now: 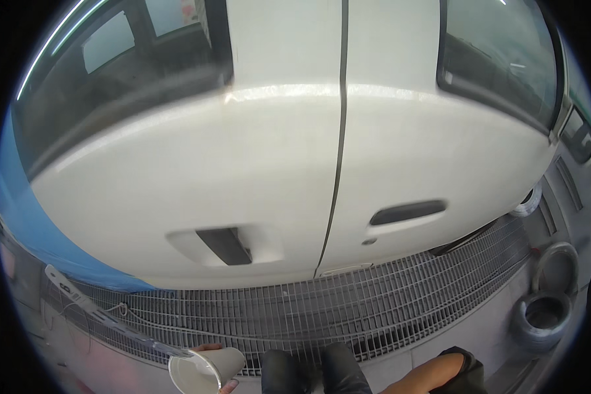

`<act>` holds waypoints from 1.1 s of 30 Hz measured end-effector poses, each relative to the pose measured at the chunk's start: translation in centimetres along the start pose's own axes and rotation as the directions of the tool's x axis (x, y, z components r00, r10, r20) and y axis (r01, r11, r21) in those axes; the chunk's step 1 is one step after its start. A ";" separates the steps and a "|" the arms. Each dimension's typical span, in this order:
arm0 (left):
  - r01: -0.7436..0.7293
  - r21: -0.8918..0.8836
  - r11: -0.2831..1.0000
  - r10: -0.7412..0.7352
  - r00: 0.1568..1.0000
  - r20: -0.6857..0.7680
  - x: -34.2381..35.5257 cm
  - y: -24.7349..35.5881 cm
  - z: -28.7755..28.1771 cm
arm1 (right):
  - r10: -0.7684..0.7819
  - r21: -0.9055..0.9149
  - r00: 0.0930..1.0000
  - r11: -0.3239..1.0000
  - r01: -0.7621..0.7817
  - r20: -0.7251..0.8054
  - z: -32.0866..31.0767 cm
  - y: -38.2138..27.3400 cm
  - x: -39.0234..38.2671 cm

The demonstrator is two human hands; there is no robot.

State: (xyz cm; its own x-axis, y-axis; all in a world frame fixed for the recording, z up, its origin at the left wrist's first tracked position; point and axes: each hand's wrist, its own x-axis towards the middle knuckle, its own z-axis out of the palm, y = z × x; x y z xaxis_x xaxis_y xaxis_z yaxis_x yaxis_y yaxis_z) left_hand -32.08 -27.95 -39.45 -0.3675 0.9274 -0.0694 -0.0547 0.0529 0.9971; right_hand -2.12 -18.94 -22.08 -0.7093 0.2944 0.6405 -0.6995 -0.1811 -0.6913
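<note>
A white cup (231, 363) is tilted near the lower edge, its mouth turned to the left. My left hand (211, 347) grips it; fingers show along its far side and a fingertip at its near side, the rest being hidden. A long flat grey strip (111, 323), with a hole near its far end, slants from the cup's mouth toward the upper left. On the right my bare forearm (427, 375) comes in below a dark sleeve, while the right hand lies outside the picture. In front stands a white vehicle (276, 171), nearest to me at its lower side.
Blue sheeting (46, 226) covers the vehicle's left end. Door handles (408, 213) and a side mirror (579, 134) stick out. Metal floor grating (295, 315) runs beneath. Wrapped tyres (542, 331) lie at the right. A thin cable (88, 328) trails at the left.
</note>
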 end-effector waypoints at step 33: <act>0.030 -0.123 0.992 -0.083 0.892 -0.444 -2.7 -24.5 1.0 | -0.049 -0.258 0.967 -0.966 0.018 0.251 -22.1 -2.3 -0.2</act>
State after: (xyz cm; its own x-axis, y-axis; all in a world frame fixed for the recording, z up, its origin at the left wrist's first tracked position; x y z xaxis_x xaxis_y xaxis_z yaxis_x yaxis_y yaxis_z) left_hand -28.81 -31.35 -63.63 -0.7359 0.6584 -0.1581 -0.1797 0.0352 0.9831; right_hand 1.59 2.16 -28.04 -0.6732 0.0577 0.7372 0.6856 0.4219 0.5932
